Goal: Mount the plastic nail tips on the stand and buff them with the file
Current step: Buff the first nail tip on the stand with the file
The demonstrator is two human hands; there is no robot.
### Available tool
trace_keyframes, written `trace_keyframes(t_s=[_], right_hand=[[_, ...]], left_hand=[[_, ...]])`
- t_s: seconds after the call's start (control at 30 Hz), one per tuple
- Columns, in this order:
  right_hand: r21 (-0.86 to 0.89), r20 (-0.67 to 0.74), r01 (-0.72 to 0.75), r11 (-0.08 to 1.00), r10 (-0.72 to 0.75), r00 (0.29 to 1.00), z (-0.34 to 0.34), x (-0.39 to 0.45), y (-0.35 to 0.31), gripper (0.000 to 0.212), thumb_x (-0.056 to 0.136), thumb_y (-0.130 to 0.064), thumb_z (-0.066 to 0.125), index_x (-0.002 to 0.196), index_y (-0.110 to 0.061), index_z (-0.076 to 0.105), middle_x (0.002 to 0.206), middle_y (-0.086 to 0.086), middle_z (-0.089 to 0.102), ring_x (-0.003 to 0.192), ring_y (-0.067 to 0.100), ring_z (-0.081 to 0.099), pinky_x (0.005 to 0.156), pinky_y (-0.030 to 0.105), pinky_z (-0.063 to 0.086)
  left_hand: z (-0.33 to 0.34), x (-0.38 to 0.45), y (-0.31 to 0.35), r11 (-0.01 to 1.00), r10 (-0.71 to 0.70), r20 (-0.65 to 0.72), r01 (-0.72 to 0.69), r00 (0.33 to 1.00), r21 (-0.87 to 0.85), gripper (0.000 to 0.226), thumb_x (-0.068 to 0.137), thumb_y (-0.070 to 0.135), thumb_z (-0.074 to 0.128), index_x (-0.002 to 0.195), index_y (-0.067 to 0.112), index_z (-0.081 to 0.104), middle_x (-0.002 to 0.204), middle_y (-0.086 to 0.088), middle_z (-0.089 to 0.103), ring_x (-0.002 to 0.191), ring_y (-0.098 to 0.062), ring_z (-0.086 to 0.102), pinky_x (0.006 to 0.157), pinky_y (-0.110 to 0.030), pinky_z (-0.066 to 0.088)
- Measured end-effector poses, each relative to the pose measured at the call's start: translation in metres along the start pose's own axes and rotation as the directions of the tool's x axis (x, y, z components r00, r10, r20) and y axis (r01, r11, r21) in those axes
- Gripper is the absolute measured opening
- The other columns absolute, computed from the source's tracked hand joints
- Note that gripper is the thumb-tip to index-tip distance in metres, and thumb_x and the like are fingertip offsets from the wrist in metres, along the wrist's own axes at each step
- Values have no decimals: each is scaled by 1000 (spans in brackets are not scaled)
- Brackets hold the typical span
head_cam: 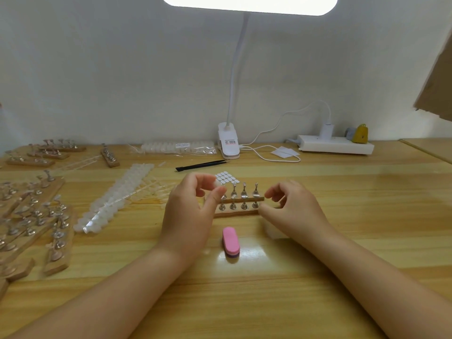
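Note:
Two wooden stands [241, 212] with metal pegs lie side by side at the table's middle. My left hand [193, 211] hovers over their left end and pinches a clear plastic nail tip [216, 184] between thumb and fingers. My right hand [291, 209] is at the right end of the stands, fingers curled; whether it holds anything is not visible. A pink buffing file [230, 241] lies flat on the table in front of the stands, between my wrists. A sheet of white adhesive pads [226, 177] sits just behind the stands.
Strips of clear nail tips [117, 196] lie to the left. Several more wooden peg stands [36, 216] crowd the far left. Black tweezers [201, 165], a bagged pack of tips [176, 146], a clip lamp [228, 145] and a power strip [335, 144] line the back.

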State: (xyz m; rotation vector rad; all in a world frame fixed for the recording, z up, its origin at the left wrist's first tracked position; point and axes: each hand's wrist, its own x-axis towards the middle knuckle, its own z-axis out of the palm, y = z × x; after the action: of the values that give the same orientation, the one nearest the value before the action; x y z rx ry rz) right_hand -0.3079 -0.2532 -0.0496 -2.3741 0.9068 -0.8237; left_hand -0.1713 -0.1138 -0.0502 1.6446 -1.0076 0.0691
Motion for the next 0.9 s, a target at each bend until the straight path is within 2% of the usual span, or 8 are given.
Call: trace_keyframes(t_s=[0.1,0.23,0.47,0.7,0.8,0.9], right_hand=[[0,3,22,1000,-22,1000,1,0,1,15,80,-42,71,83,-28,72,82,-14,59,80,7,53,72,27,43],[-8,26,48,999,-48,999,1,1,1,9,83,-42,70,76,-36,70,75,-18,56,82,8,52,70,26,36],[-61,15,71,996,-70,997,4,3,-1,15,83,-41,70,85,-27,74,85,-9,61,83,12,53,72,30,42],[-194,6,226,955,-229,973,4,-2,-9,16,91,-28,63,97,-20,74,94,-4,63,91,15,53,75,32,46],[-88,-66,239,967,-245,967,2,-6,-10,10,89,-20,64,93,-16,72,90,-3,65,80,14,56,72,31,47],[90,-108,228,970,-218,970,1,-9,-14,6,88,-11,65,87,-14,70,78,-8,64,66,4,55,62,16,42]], left_hand=[[3,0,-5,999,-34,-9,34,999,26,16,89,38,60,102,30,55,100,12,60,96,-10,55,76,-22,41],[3,0,-7,995,-101,-35,102,994,13,17,92,36,57,106,27,54,107,9,55,98,-11,55,81,-31,48],[5,1,-6,990,-140,-23,140,990,19,13,94,35,56,105,28,53,106,13,51,88,-1,54,69,-15,42],[4,1,-5,990,-139,-15,140,990,31,13,94,36,55,105,29,52,107,12,51,89,-3,54,71,-17,42],[2,0,-2,996,-78,-15,78,997,32,15,91,38,57,104,31,53,106,16,50,94,-4,54,77,-19,44],[2,-3,4,998,67,13,-68,998,13,23,85,46,57,103,32,56,104,19,52,96,2,51,79,-5,37]])
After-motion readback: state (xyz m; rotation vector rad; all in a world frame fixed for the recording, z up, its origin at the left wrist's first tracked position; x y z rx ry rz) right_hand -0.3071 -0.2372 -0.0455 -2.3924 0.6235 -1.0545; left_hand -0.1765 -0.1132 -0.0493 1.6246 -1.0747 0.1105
